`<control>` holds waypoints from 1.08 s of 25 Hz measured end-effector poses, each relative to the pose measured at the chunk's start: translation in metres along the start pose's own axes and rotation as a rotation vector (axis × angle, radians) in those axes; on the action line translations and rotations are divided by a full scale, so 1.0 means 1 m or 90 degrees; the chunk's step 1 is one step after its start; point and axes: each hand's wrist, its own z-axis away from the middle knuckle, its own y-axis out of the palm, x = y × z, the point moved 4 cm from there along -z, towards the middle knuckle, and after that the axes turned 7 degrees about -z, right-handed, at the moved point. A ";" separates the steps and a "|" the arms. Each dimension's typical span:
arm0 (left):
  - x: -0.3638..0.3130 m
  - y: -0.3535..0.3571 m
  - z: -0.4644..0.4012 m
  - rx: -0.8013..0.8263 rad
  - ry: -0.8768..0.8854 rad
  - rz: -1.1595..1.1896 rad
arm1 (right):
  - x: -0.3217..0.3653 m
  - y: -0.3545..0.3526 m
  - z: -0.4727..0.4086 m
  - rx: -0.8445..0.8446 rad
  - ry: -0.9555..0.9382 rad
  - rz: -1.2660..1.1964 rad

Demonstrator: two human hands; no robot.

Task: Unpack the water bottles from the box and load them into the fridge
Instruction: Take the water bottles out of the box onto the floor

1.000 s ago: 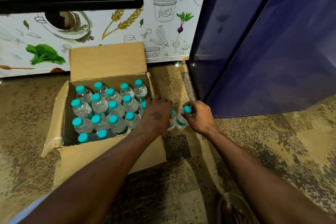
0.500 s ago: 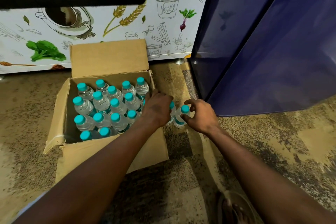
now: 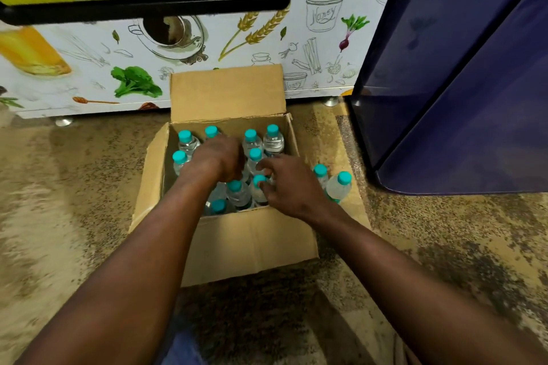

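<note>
Over the box (image 3: 249,243) — both hands curled among capped bottles, grip unclear, two bottles (image 3: 332,184) outside.

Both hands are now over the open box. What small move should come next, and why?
Probably close the right hand round the teal-capped bottle under its fingers and lift it out. Two bottles stand outside on the floor; many remain in the box.

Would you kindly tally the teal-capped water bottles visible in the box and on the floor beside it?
Bottles in box, inside the cardboard box: 9 visible; the left hand and right hand may hide more.
Bottles on floor: 2
Total visible: 11
</note>
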 end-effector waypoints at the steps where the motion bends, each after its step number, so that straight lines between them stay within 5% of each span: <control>1: 0.006 0.006 0.003 0.025 0.001 -0.007 | 0.005 0.010 -0.007 0.047 0.007 0.049; 6: 0.003 0.027 0.009 0.033 0.005 -0.062 | -0.004 0.036 -0.023 0.161 0.089 0.213; 15: -0.010 0.005 0.014 -0.088 0.032 -0.105 | -0.011 0.008 -0.009 -0.029 0.077 0.037; 27: -0.040 -0.079 0.073 -0.224 0.308 0.296 | 0.007 -0.122 0.031 -0.183 0.098 -0.034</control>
